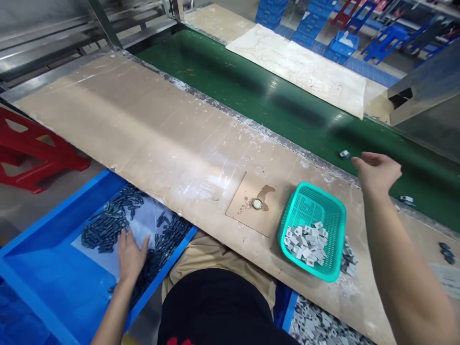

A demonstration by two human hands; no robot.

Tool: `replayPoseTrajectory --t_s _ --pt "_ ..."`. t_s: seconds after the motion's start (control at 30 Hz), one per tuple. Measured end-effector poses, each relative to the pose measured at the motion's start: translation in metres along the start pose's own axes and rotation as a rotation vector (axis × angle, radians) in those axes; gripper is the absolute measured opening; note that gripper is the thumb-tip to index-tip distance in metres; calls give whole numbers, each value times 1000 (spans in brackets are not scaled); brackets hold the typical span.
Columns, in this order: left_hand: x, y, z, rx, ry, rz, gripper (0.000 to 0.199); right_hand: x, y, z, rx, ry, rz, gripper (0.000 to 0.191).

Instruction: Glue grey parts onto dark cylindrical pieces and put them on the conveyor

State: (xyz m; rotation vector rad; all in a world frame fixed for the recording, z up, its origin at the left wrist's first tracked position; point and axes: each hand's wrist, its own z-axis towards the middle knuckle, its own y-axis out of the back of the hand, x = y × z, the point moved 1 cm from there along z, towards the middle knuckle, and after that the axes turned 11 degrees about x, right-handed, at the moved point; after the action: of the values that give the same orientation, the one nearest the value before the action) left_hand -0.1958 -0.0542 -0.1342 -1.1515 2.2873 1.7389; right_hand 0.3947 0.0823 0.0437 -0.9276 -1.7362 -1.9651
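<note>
My left hand (131, 254) is over the blue bin (46, 282) at the lower left, fingers spread at the edge of a pile of small dark parts (106, 230). Over the near edge of the green conveyor belt (230, 72), my right hand (379, 170) has its fingers curled; what they hold, if anything, is hidden. A small white and dark piece (344, 154) lies on the belt just left of that hand. Small grey-white parts (307, 244) fill the near part of the teal basket (312, 191) on the table.
A small round cap (257, 204) sits on a stained cardboard square (240, 211). More pieces (348, 258) lie beside the basket. Another bin of grey parts (323, 321) is below the table edge. A red stool (36, 153) stands at left. Another piece (407, 199) is on the belt.
</note>
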Motion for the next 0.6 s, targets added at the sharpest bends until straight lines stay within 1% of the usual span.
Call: replayPoseTrajectory --t_s 0.03,0.07,0.1,0.13,0.2,0.23,0.27,0.33,0.43,0.5,0.57,0.6 --pt "19 -10 -3 84 75 22 76 5 -1 -14 -26 -12 -41 29" --pt "34 -19 -8 161 126 29 77 11 -4 -29 -38 -25 -99 27" --pt "46 -25 -15 222 157 30 75 18 -7 -45 13 -23 -165 26" --pt "55 -28 -21 273 158 31 70 24 -12 -61 144 9 -211 25" --pt "63 -29 -32 343 95 48 58 30 -23 -89 468 87 -236 25" --pt "64 -27 -36 374 68 66 54 31 -28 -100 581 108 -227 26" --pt "64 -24 -38 398 49 89 50 29 -33 -109 645 101 -226 27" --pt "61 -17 -39 411 25 146 44 23 -44 -119 678 39 -277 26" --pt "58 -10 -34 375 1 198 33 16 -58 -123 653 -29 -407 18" --pt "58 -7 -29 357 9 177 24 17 -64 -123 625 -43 -467 19" --pt "59 -5 -24 351 28 152 16 21 -65 -122 568 -39 -447 23" --pt "59 -4 -22 346 41 142 14 23 -64 -122 540 -43 -392 22"
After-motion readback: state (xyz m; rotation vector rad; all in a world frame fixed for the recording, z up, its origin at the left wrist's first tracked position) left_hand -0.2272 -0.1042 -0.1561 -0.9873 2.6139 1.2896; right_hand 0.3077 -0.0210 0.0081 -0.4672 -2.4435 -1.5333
